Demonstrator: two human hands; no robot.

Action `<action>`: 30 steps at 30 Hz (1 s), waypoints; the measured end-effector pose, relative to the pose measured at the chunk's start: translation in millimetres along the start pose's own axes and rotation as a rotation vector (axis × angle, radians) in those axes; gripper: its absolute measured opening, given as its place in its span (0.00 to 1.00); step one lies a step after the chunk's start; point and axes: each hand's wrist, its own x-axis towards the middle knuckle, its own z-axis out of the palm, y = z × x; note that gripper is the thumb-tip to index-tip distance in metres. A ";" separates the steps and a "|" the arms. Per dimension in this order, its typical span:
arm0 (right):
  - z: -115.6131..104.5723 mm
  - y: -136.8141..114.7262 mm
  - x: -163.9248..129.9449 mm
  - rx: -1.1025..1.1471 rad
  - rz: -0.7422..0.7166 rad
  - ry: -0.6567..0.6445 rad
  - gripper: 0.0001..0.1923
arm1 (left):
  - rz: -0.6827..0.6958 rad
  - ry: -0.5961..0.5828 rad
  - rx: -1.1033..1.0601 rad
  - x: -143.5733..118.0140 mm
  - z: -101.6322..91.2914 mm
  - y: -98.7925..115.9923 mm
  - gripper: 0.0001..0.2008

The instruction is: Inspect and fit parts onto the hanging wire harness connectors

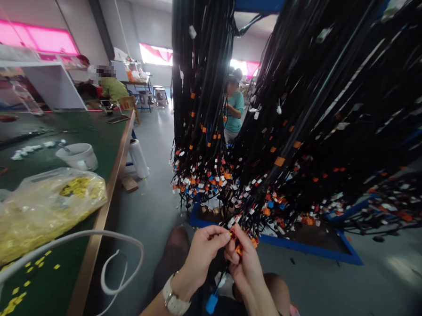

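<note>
Both hands were closed in a pinch, the left hand (206,249) and right hand (243,261) steadying what looked like an orange plug (234,235) from the hanging black wires (289,148).

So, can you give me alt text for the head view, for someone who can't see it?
Both hands, left hand and right hand, pinch an orange connector at the end of black wire harnesses hanging from a rack. To the left, a green workbench holds a bag of yellow parts and a white bowl.

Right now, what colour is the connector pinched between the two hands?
Orange, seen in the head view: the connector sits between the left hand and right hand.
</note>
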 end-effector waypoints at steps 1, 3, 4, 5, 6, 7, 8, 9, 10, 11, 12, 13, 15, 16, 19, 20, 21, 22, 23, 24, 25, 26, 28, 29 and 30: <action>0.6 0.9 -0.4 -0.003 -0.011 0.007 0.18 | 0.006 -0.003 -0.008 -0.2 1.3 -0.5 0.10; 1.7 2.8 -0.9 -0.013 -0.036 0.019 0.17 | 0.018 -0.009 -0.016 -0.4 2.7 -2.0 0.09; 2.2 3.7 -1.1 -0.015 -0.047 0.023 0.17 | 0.023 -0.010 -0.015 -0.4 3.0 -2.9 0.09; 2.8 4.5 -1.1 -0.016 -0.058 0.025 0.17 | 0.025 -0.011 -0.015 -0.6 3.2 -3.7 0.09; 3.3 5.1 -1.1 -0.016 -0.067 0.023 0.17 | 0.026 -0.014 -0.016 -0.8 3.4 -4.4 0.09; 3.8 5.6 -1.1 -0.016 -0.073 0.021 0.17 | 0.026 -0.016 -0.018 -1.1 3.6 -4.9 0.08; 4.2 5.8 -1.0 -0.015 -0.076 0.020 0.17 | 0.027 -0.016 -0.021 -1.5 4.0 -5.1 0.08; 4.6 5.9 -1.0 -0.016 -0.076 0.017 0.17 | 0.029 -0.017 -0.023 -1.9 4.5 -5.1 0.08; 4.8 5.7 -1.0 -0.014 -0.075 0.017 0.17 | 0.035 -0.017 -0.024 -2.2 5.1 -4.9 0.08; 4.9 5.5 -0.9 -0.012 -0.073 0.020 0.17 | 0.042 -0.019 -0.025 -2.6 5.8 -4.6 0.08; 4.8 5.2 -0.7 -0.009 -0.069 0.024 0.17 | 0.050 -0.021 -0.027 -2.9 6.4 -4.4 0.08; 4.5 5.0 -0.4 -0.007 -0.067 0.026 0.17 | 0.058 -0.021 -0.031 -3.1 7.0 -4.3 0.08; 3.4 5.0 0.4 -0.006 -0.062 0.025 0.17 | 0.069 -0.016 -0.039 -3.5 7.8 -4.3 0.07; 2.7 5.1 0.8 -0.007 -0.063 0.023 0.17 | 0.071 -0.012 -0.042 -3.7 7.9 -4.5 0.07; 0.8 5.9 1.5 -0.009 -0.072 0.011 0.17 | 0.082 -0.003 -0.033 -4.1 7.5 -5.1 0.07; 0.4 6.1 1.5 -0.010 -0.073 0.006 0.17 | 0.085 -0.002 -0.027 -4.2 7.3 -5.1 0.07; 0.2 6.3 1.4 -0.010 -0.075 0.002 0.17 | 0.087 0.000 -0.022 -4.2 7.1 -5.0 0.07; 0.1 6.3 1.2 -0.011 -0.074 -0.003 0.17 | 0.087 0.004 -0.018 -4.2 6.9 -4.8 0.07; 0.1 6.3 1.0 -0.012 -0.074 -0.007 0.17 | 0.086 0.007 -0.014 -4.1 6.8 -4.6 0.07; 0.3 6.3 0.8 -0.012 -0.074 -0.009 0.17 | 0.087 0.009 -0.010 -4.0 6.7 -4.3 0.07; 0.6 6.3 0.5 -0.011 -0.075 -0.010 0.17 | 0.089 0.012 -0.007 -3.9 6.8 -4.1 0.07; 0.9 6.3 0.3 -0.009 -0.077 -0.009 0.17 | 0.091 0.014 -0.004 -3.8 6.9 -3.9 0.07; 1.6 6.6 0.0 -0.005 -0.086 -0.005 0.17 | 0.090 0.019 0.002 -3.8 7.4 -3.6 0.06; 2.0 6.7 0.0 -0.004 -0.090 -0.003 0.17 | 0.088 0.023 0.004 -3.8 7.8 -3.5 0.06; 2.3 6.9 0.1 -0.003 -0.092 0.000 0.17 | 0.087 0.026 0.007 -4.0 8.3 -3.4 0.06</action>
